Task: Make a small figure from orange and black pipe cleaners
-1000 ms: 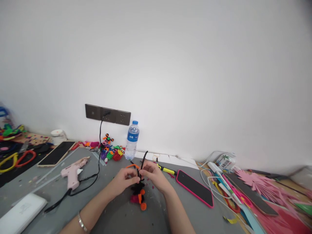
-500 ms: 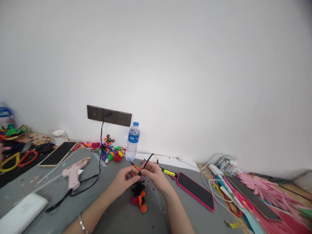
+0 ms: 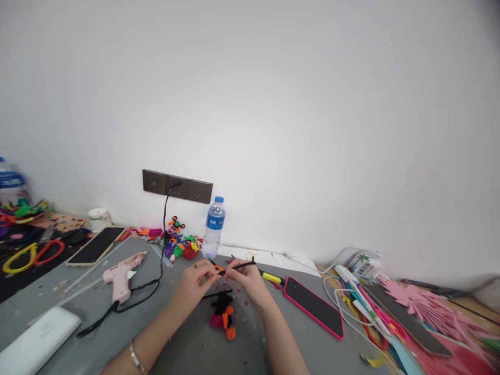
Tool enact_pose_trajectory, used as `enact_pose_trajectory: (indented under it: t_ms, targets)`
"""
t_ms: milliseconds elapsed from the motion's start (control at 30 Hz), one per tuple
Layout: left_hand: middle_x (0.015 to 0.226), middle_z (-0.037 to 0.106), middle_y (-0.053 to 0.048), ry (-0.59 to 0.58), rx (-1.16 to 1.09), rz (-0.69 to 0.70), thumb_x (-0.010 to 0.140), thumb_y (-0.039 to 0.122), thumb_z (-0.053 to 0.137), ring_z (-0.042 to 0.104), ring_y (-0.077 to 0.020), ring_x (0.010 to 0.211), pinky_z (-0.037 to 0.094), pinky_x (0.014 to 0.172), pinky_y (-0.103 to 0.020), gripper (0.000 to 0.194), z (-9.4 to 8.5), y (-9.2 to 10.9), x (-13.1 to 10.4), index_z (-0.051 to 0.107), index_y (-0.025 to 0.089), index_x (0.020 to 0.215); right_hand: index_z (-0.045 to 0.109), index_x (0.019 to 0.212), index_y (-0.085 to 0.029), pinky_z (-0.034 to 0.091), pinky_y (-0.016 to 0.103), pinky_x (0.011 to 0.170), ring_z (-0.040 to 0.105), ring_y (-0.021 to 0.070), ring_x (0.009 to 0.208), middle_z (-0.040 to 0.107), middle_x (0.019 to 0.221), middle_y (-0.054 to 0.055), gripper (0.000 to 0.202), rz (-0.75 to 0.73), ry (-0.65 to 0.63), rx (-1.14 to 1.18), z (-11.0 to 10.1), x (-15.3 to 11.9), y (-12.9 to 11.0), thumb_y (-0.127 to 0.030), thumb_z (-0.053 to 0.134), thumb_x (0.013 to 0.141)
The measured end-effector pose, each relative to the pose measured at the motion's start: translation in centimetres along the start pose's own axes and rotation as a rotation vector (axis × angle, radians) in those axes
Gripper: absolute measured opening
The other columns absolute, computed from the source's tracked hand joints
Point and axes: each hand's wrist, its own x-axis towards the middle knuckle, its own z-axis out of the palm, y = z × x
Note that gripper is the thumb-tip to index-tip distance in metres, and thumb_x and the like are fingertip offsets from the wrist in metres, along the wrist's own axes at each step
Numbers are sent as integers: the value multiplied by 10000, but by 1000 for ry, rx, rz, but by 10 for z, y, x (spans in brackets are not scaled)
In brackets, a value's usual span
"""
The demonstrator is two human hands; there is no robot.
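A thin black fuzzy stem (image 3: pixel 244 265) is pinched between both hands, lying nearly level and pointing right. My left hand (image 3: pixel 197 281) holds its left end between thumb and fingertip. My right hand (image 3: pixel 244 276) grips it close beside, fingers pressed together. Just below on the grey mat (image 3: pixel 187 349) lies a small black, orange and magenta fuzzy figure (image 3: pixel 225 317). Another black stem (image 3: pixel 213 295) lies above that figure, partly behind my left hand. Something orange shows behind the fingertips.
A pink glue gun (image 3: pixel 120 276) with a black cord, a white box-shaped device (image 3: pixel 41 341) and a phone (image 3: pixel 97 246) are left. A water bottle (image 3: pixel 214 229) stands by the wall. A pink-edged phone (image 3: pixel 313 307), cables and pink paper (image 3: pixel 414 304) are right.
The black stem has swung down from a steep slant to nearly level. My left hand has shifted slightly left, and another black stem now shows below it.
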Motion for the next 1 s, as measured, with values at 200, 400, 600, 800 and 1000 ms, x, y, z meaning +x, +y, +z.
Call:
enact_pose_trajectory:
  t_ms: [200,400,600,800,1000]
  targets:
    - [741,616,-35,-55,46,3,856,283,531,575,-199,765,426,710,-283,211,-1,9,-1,624,210,681,670,766,-163,455,278,634,621,165,612,690,632,20,258,-4,-16,-10,-4,3,5,-392,759,687]
    - [670,611,-11,20,-105,-148,803,375,589,532,-163,632,386,583,-243,225,3,4,0,639,193,680,645,808,-169,450,286,662,633,172,638,707,680,30,300,11,-19,73,-3,3,7,-411,766,678]
    - [629,606,8,124,-576,-509,683,448,722,515,-133,583,388,555,-228,310,12,-5,-1,688,170,815,629,699,-190,432,265,626,580,152,633,640,667,-4,195,-117,72,16,14,2,3,-338,755,692]
    - [696,648,9,86,-988,-691,640,375,805,561,-99,638,414,594,-201,273,16,-1,-3,693,166,775,652,655,-195,404,260,602,514,137,629,546,654,-17,129,-330,109,-100,23,3,9,-277,728,719]
    - [812,679,36,126,-1167,-754,631,337,833,620,-80,721,438,610,-182,279,13,-4,-2,659,203,802,739,887,-229,431,295,671,553,170,734,594,770,26,128,-359,19,-241,21,-1,7,-264,668,786]
